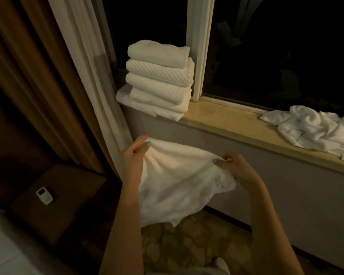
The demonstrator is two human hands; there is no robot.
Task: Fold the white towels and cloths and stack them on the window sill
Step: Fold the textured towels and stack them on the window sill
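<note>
Cloth in hand: you hold one thin white terry cloth (177,175) in the air, below the beige stone window sill (226,120); its lower part hangs loose.
Left hand: your left hand (134,155) pinches the upper left corner between thumb and fingers.
Right hand: your right hand (234,167) pinches the upper right edge, fingers curled.
Handling: likely light, limp and not fragile; it will sag, so take it by the corners.
Count: one cloth held; one stack of folded white towels (159,80) at the sill's left end, five or six layers by my reading; one crumpled heap of white cloths (314,128) at the right, number unclear.
</note>
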